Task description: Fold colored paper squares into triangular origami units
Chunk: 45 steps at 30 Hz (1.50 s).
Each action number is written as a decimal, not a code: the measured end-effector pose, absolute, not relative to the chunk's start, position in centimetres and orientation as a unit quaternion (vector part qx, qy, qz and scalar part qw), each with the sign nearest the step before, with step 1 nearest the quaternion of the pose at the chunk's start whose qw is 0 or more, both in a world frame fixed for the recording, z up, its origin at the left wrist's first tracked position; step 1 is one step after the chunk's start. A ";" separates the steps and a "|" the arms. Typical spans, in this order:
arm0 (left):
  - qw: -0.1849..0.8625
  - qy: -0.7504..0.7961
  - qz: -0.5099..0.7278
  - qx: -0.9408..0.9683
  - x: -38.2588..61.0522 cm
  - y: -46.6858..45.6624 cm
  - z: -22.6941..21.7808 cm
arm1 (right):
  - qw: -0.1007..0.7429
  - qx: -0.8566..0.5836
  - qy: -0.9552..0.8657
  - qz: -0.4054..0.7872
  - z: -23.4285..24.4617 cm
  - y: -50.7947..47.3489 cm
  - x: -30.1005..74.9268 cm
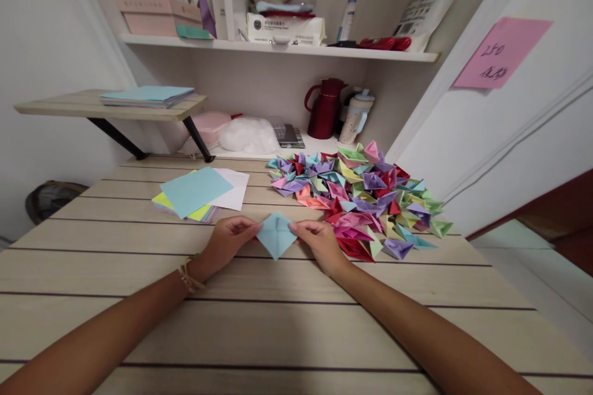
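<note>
Between my two hands is a light blue folded paper (277, 236), turned as a diamond with creases across it. My left hand (234, 236) pinches its left corner between thumb and fingers. At the right corner, my right hand (319, 239) grips the paper the same way. Just right of my right hand lies a big heap of folded paper boats (361, 197) in purple, pink, red, green, yellow and blue. Beyond my left hand is a stack of loose coloured sheets (197, 191), a light blue one on top and a white one sticking out.
A small raised shelf (69, 105) at the left bears a pile of paper (148, 95). At the back stand a dark red jug (323, 110), a pale tumbler (356, 116) and a white plastic bag (249, 136). A pink note (503, 52) is stuck on the right wall.
</note>
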State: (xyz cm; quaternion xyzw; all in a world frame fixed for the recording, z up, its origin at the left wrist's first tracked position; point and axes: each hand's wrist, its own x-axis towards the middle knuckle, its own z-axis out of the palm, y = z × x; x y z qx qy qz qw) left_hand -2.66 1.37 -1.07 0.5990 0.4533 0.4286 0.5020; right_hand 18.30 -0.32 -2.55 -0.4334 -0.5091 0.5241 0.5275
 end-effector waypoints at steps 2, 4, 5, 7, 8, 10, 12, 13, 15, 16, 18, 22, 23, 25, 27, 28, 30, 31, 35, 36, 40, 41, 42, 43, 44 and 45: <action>0.527 0.439 0.426 0.590 -2.6 1.4 -1.1 | 0.537 -0.427 -0.494 0.534 -2.7 -0.2 18.3; 0.556 0.421 0.416 0.584 -2.6 1.5 -1.1 | 0.546 -0.414 -0.479 0.549 -2.9 -0.1 18.3; 0.565 0.412 0.408 0.587 -2.6 1.5 -1.1 | 0.547 -0.406 -0.476 0.556 -3.0 -0.1 18.3; 0.578 0.395 0.383 0.602 -2.5 1.4 -1.2 | 0.531 -0.395 -0.490 0.567 -3.0 -0.2 18.2; 0.583 0.388 0.370 0.610 -2.5 1.4 -1.2 | 0.517 -0.393 -0.504 0.569 -3.0 -0.2 18.2; 0.590 0.381 0.352 0.618 -2.4 1.4 -1.3 | 0.485 -0.389 -0.538 0.568 -2.8 -0.4 18.1; 0.592 0.388 0.346 0.616 -2.4 1.4 -1.3 | 0.465 -0.385 -0.564 0.564 -2.6 -0.6 18.1; 0.589 0.395 0.347 0.614 -2.3 1.4 -1.4 | 0.460 -0.380 -0.571 0.564 -2.5 -0.7 18.1; 0.583 0.402 0.357 0.609 -2.3 1.4 -1.3 | 0.458 -0.366 -0.575 0.570 -2.4 -0.7 18.0; 0.580 0.402 0.362 0.608 -2.3 1.4 -1.3 | 0.459 -0.360 -0.575 0.574 -2.4 -0.8 18.1; 0.574 0.398 0.369 0.612 -2.3 1.4 -1.3 | 0.464 -0.353 -0.571 0.577 -2.5 -0.7 18.1; 0.576 0.398 0.361 0.616 -2.3 1.4 -1.3 | 0.470 -0.354 -0.573 0.571 -2.6 -0.7 18.0; 0.580 0.400 0.359 0.613 -2.3 1.3 -1.4 | 0.468 -0.358 -0.574 0.569 -2.6 -0.7 18.0; 0.589 0.404 0.356 0.603 -2.3 1.2 -1.3 | 0.463 -0.373 -0.575 0.562 -2.5 -0.7 17.9; 0.601 0.404 0.351 0.593 -2.3 1.1 -1.2 | 0.461 -0.394 -0.574 0.550 -2.5 -0.7 17.9; 0.608 0.402 0.349 0.589 -2.4 1.0 -1.1 | 0.461 -0.403 -0.573 0.545 -2.5 -0.7 17.8; 0.616 0.389 0.343 0.593 -2.5 0.9 -1.0 | 0.465 -0.411 -0.568 0.541 -2.5 -0.7 17.8; 0.616 0.380 0.340 0.601 -2.5 0.9 -0.9 | 0.471 -0.411 -0.563 0.541 -2.6 -0.7 17.8; 0.608 0.346 0.331 0.633 -2.5 0.8 -0.8 | 0.492 -0.396 -0.548 0.548 -2.7 -0.5 17.8; 0.609 0.340 0.330 0.636 -2.5 0.8 -0.8 | 0.496 -0.394 -0.547 0.547 -2.8 -0.5 17.9; 0.623 0.328 0.338 0.625 -2.4 0.8 -0.9 | 0.526 -0.404 -0.522 0.536 -2.9 -0.4 18.1; 0.626 0.334 0.343 0.616 -2.3 0.9 -1.0 | 0.535 -0.405 -0.511 0.538 -2.9 -0.3 18.1; 0.628 0.344 0.347 0.606 -2.3 1.0 -1.1 | 0.542 -0.402 -0.499 0.543 -3.0 -0.2 18.1; 0.627 0.357 0.352 0.596 -2.3 1.1 -1.2 | 0.548 -0.398 -0.489 0.550 -3.0 -0.2 18.2; 0.623 0.372 0.359 0.587 -2.3 1.2 -1.3 | 0.549 -0.392 -0.483 0.558 -3.1 -0.1 18.2; 0.616 0.386 0.366 0.581 -2.4 1.4 -1.4 | 0.546 -0.386 -0.482 0.566 -3.1 -0.1 18.2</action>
